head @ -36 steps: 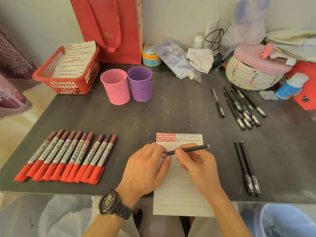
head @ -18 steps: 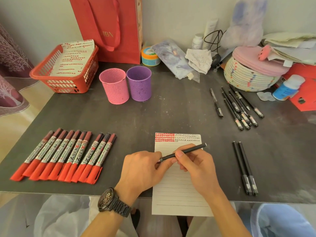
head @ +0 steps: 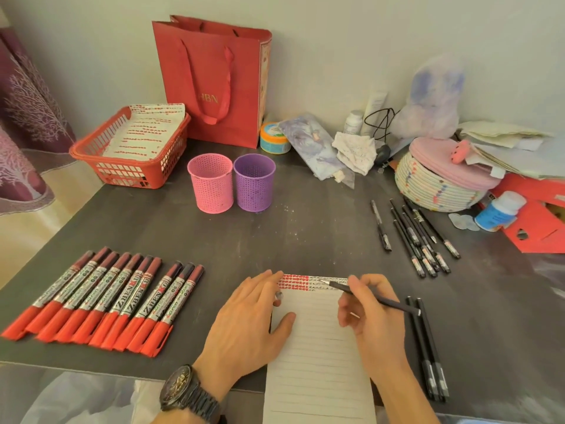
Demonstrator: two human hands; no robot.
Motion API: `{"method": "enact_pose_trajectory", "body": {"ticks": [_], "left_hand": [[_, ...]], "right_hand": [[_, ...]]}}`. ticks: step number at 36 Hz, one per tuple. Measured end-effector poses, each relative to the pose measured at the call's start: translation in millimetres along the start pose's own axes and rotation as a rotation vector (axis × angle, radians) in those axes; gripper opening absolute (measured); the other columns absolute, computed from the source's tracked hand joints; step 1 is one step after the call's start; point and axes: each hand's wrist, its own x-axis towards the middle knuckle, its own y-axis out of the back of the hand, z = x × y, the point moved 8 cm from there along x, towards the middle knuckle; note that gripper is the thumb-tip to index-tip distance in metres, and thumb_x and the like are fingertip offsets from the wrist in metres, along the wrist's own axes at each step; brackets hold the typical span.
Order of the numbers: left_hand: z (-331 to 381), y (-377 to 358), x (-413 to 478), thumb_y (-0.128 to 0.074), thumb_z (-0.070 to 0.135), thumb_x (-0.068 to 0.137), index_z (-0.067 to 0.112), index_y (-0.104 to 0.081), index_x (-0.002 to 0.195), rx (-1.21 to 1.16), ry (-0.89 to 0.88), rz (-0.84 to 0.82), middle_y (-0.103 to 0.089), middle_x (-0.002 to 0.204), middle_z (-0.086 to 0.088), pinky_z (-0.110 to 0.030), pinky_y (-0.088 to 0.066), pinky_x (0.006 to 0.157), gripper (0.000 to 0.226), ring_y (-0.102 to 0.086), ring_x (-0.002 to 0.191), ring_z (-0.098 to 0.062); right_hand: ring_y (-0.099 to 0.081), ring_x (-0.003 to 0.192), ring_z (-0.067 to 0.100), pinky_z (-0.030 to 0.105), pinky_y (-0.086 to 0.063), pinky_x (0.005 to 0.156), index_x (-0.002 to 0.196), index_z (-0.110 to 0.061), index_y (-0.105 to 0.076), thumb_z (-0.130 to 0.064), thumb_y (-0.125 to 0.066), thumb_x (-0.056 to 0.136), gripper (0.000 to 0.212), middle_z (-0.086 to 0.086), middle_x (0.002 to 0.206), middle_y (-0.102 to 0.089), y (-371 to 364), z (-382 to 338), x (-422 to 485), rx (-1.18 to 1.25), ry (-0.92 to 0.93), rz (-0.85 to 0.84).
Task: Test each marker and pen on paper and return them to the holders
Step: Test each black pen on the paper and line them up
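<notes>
right hand [head: 376,319]: fingers pinch the pen [head: 337,286] in a narrow grip, tip on the paper [head: 318,362] at its crowded top line. left hand [head: 244,325] lies flat, fingers straight, pinning the paper's left edge. risk: paper overhangs the table [head: 305,234] front. if the left hand lifts, the sheet slides & the stroke skews. crowded row = a weak mark may go unread. pink holder [head: 211,182] & purple holder [head: 254,182] stand well apart from the pen.

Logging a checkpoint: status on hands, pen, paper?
Left hand flat on paper. Right hand grips pen, tip on top line. Nothing in the way.
</notes>
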Motion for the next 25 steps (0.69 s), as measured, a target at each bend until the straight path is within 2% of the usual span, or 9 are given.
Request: {"method": "enact_pose_trajectory", "body": {"ticks": [5,8,11,15,18,21,25], "left_hand": [[-3.8,-5.9,1.1,-0.041,0.064,0.093,0.032,-0.043,0.134,-0.037,0.003,-0.052,-0.034,0.157,0.015,-0.022,-0.007,0.118,0.052,-0.031,0.144,-0.005],[-4.7,-6.0,0.3,-0.043,0.064,0.091,0.033,-0.043,0.134,-0.035,0.009,-0.049,-0.037,0.155,0.016,-0.020,-0.006,0.116,0.053,-0.033,0.143,-0.004],[-4.1,-3.9,-0.3,-0.046,0.062,0.089,0.033,-0.043,0.139,-0.049,0.014,-0.031,-0.046,0.147,0.015,-0.021,-0.013,0.114,0.058,-0.041,0.136,-0.004],[-3.3,-0.7,-0.5,-0.050,0.059,0.087,0.034,-0.045,0.134,-0.064,0.005,-0.002,-0.054,0.125,0.021,-0.019,-0.023,0.111,0.054,-0.052,0.115,0.002],[-4.6,-1.0,-0.1,-0.051,0.058,0.087,0.036,-0.046,0.126,-0.064,0.005,0.011,-0.049,0.114,0.027,-0.019,-0.028,0.108,0.045,-0.051,0.112,0.001],[-4.9,-1.4,1.4,-0.050,0.058,0.088,0.038,-0.044,0.114,-0.048,0.007,0.024,-0.050,0.112,0.027,-0.018,-0.028,0.102,0.033,-0.049,0.115,0.000],[-7.6,-3.9,2.6,-0.052,0.057,0.089,0.036,-0.047,0.111,-0.029,0.021,0.023,-0.042,0.107,0.030,-0.017,-0.029,0.099,0.031,-0.050,0.107,0.000]], "right_hand": [[-0.064,0.054,0.024,0.028,-0.052,0.048,0.082,-0.017,-0.072,-0.014,-0.061,0.099,0.020,0.018,0.071,-0.071,-4.7,-16.0,20.8,-0.135,0.000,-0.029],[-0.063,0.054,0.021,0.027,-0.051,0.049,0.079,-0.016,-0.070,-0.021,-0.068,0.096,0.018,0.012,0.065,-0.069,-6.7,-21.2,32.5,-0.271,0.058,-0.006],[-0.058,0.047,0.014,0.022,-0.047,0.048,0.070,-0.023,-0.064,-0.035,-0.073,0.093,0.027,0.005,0.056,-0.065,-6.4,-15.3,36.9,-0.406,0.105,0.056],[-0.055,0.044,0.005,0.015,-0.044,0.053,0.065,-0.027,-0.059,-0.046,-0.074,0.088,0.033,-0.002,0.049,-0.062,-4.1,-4.1,35.5,-0.562,0.160,0.121],[-0.057,0.045,0.003,0.013,-0.044,0.054,0.064,-0.025,-0.058,-0.045,-0.075,0.088,0.035,-0.001,0.049,-0.062,-0.8,-1.9,36.2,-0.585,0.184,0.140],[-0.060,0.046,0.007,0.012,-0.045,0.053,0.064,-0.022,-0.055,-0.039,-0.075,0.088,0.036,0.000,0.049,-0.061,1.1,-0.4,36.4,-0.603,0.203,0.144],[-0.062,0.049,0.015,0.010,-0.043,0.051,0.060,-0.023,-0.052,-0.030,-0.074,0.088,0.035,-0.003,0.047,-0.059,0.4,3.7,37.2,-0.628,0.195,0.139]]}}
